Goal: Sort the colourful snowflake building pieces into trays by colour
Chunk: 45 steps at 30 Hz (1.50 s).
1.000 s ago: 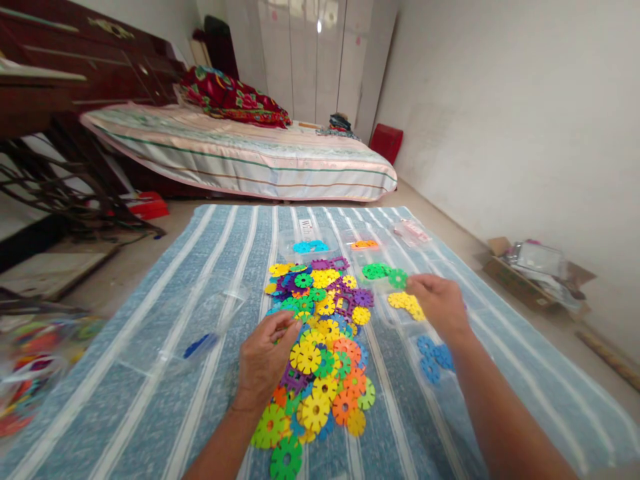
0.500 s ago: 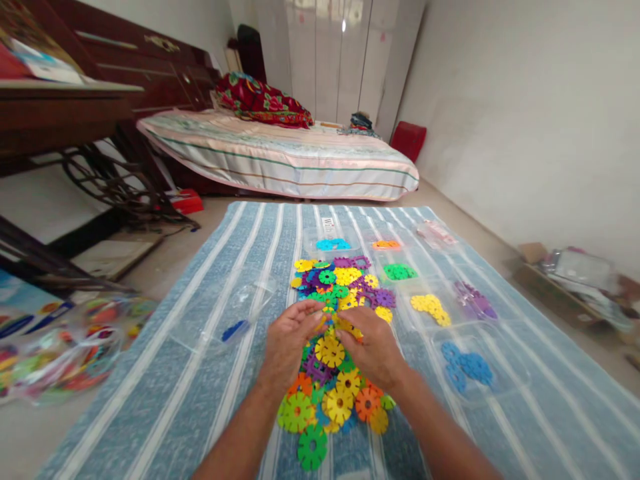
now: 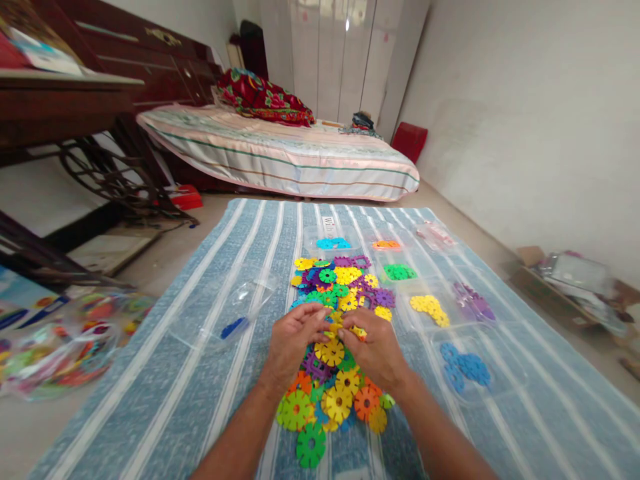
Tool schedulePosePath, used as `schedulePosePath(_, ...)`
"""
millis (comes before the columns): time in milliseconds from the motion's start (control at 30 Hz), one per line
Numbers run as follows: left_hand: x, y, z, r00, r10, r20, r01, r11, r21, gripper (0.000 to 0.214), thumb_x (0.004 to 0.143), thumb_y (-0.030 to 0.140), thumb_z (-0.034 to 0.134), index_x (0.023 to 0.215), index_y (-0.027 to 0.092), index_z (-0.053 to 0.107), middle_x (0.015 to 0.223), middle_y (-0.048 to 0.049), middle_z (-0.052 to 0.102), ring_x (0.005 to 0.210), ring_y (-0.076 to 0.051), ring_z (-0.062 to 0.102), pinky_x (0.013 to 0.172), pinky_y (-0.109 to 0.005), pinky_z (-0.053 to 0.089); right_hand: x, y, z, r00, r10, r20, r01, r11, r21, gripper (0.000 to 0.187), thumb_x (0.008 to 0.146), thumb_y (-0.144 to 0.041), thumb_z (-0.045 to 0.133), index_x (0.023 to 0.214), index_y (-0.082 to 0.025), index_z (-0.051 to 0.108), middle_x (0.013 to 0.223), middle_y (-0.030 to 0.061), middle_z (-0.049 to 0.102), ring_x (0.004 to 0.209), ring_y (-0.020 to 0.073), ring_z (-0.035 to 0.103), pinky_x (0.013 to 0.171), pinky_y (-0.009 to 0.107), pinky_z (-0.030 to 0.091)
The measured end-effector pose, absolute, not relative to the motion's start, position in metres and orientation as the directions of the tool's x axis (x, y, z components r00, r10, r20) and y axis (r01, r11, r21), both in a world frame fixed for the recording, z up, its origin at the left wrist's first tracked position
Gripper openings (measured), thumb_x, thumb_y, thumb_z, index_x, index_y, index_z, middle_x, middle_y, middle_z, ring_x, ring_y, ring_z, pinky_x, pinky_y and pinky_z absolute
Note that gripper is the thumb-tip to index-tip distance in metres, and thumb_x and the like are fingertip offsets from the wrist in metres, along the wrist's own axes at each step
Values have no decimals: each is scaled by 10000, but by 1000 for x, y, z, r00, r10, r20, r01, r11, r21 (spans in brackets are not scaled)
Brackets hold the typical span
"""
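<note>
A heap of colourful plastic snowflake discs (image 3: 334,347) lies on a blue striped mat (image 3: 200,373). My left hand (image 3: 293,347) and my right hand (image 3: 375,350) meet over the middle of the heap, fingers curled and pinched together on a yellow and orange disc (image 3: 345,328) between them. To the right lie sorted groups in clear trays: green discs (image 3: 399,271), yellow discs (image 3: 429,308), purple pieces (image 3: 473,303), blue discs (image 3: 463,370), orange discs (image 3: 385,245) and cyan discs (image 3: 333,244).
A clear tray with one blue piece (image 3: 233,313) lies left of the heap. A clear bag of discs (image 3: 65,347) sits on the floor at the left. A bed (image 3: 280,157) stands behind the mat, a dark wooden table (image 3: 65,107) at the left, a cardboard box (image 3: 565,283) at the right wall.
One second ago my right hand was far right at the green and yellow groups; it has come back to the heap and joined my left hand there. The camera view shifted left.
</note>
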<state>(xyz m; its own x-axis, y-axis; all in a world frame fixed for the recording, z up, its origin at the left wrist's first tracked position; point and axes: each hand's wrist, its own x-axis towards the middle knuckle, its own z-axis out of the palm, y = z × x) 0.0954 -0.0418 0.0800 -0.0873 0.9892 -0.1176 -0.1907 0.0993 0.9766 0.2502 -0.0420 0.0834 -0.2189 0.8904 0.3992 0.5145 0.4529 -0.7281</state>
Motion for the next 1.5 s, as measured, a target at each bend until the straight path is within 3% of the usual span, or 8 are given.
schedulePosePath(233,77,-30,67,-348,936,55,104,-20,994,287,708,433,651,820,169,658,613,-4,671,524,-132,605,528,-239,496,325,-34,103,162,760,630,886,170,-432,231,846,-358,518,848,-175,660,834,104,678,836,256,616,796,393,460)
schedulePosePath(333,71,-25,55,-450,877,167,307,-24,952,221,729,397,609,811,197,658,649,5,678,599,-155,640,605,-265,517,330,-39,103,120,739,663,909,186,-373,256,855,-346,512,961,-164,658,902,119,681,899,268,610,835,416,460)
schedulePosePath(500,67,-24,46,-436,822,366,504,-113,856,206,758,366,554,850,213,655,926,-29,706,859,-185,659,763,-297,539,287,-62,82,-196,832,518,758,464,-459,144,853,-243,529,900,-218,663,952,78,670,919,213,609,833,358,499)
schedulePosePath(667,64,-22,39,-406,844,352,511,-110,853,194,764,350,539,846,215,652,1015,-45,694,950,-199,646,822,-324,539,250,-72,64,-297,854,426,759,482,-437,181,780,-271,664,949,-206,658,1083,113,626,1123,286,520,965,470,439)
schedulePosePath(1033,61,-17,29,-422,862,282,478,-52,877,190,734,348,555,823,216,658,886,-25,705,813,-182,663,802,-319,537,240,-69,61,-201,917,343,626,390,-675,133,688,-95,654,725,-218,620,1014,64,643,1019,229,563,914,386,447)
schedulePosePath(1200,61,-18,30,-412,869,275,489,-44,871,193,744,350,546,821,212,656,889,-26,705,818,-179,662,810,-318,534,259,-65,80,-105,940,324,536,328,-778,112,756,-186,613,651,-221,598,980,41,664,959,192,608,876,345,463)
schedulePosePath(1367,61,-17,29,-416,867,275,498,-36,866,200,739,335,541,844,210,657,903,-18,710,806,-168,662,799,-306,540,317,-47,102,110,763,637,804,308,-508,139,816,-313,587,748,-198,625,946,88,667,962,247,602,905,444,450)
schedulePosePath(1500,61,-17,28,-418,865,278,506,-33,862,194,731,330,545,844,219,657,911,-10,710,810,-164,663,801,-297,543,315,-55,104,13,682,731,871,351,-343,150,849,-296,573,909,-177,641,1000,121,648,1044,273,569,924,491,448)
